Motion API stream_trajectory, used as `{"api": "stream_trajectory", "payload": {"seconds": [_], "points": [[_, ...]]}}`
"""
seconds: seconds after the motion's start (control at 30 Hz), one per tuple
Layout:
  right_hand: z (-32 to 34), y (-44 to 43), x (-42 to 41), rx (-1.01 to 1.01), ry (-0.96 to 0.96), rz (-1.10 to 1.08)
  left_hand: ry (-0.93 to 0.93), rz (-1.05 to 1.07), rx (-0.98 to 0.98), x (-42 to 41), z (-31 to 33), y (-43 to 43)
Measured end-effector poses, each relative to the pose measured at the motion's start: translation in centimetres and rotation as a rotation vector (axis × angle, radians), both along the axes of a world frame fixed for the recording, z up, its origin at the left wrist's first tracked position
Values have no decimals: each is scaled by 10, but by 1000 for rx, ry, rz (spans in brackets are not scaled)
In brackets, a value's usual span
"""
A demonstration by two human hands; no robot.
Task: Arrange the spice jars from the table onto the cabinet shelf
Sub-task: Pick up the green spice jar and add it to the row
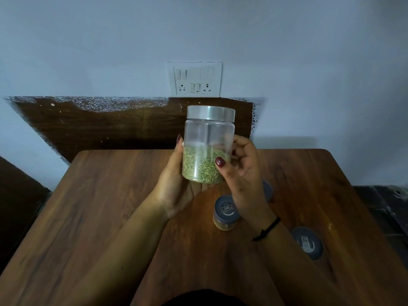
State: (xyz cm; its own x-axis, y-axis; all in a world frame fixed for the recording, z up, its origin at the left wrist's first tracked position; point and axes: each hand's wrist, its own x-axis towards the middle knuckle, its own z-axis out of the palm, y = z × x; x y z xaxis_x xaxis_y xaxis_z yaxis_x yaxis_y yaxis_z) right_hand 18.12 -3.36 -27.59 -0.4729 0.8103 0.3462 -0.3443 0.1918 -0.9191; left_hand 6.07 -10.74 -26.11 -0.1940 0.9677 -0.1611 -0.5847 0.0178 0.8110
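Above a wooden table (99, 206), a person's left hand (176, 184) and right hand (242, 173) clasp a seed-filled jar (206, 149), lifted beyond the small jars (226, 214), seemingly ready for carrying to the unseen shelf.

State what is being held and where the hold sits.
A clear jar of green seeds: left hand cups its base and side, right hand grips its lower side.
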Motion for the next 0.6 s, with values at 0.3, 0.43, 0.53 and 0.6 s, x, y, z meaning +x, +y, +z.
{"api": "stream_trajectory", "payload": {"seconds": [0.3, 0.43, 0.53, 0.6], "points": [[5, 9, 3, 214, -156, -183, 184, 254, -40, 7, 8, 5], [10, -1, -1, 149, -109, -168, 285, 295, -41, 11, 12, 5], [13, -6, -5, 78, -85, -110, 361, 340, -8, 15, 11, 6], [14, -9, -6, 31, -67, -76, 391, 384, 4, 20, 11, 6]]}}
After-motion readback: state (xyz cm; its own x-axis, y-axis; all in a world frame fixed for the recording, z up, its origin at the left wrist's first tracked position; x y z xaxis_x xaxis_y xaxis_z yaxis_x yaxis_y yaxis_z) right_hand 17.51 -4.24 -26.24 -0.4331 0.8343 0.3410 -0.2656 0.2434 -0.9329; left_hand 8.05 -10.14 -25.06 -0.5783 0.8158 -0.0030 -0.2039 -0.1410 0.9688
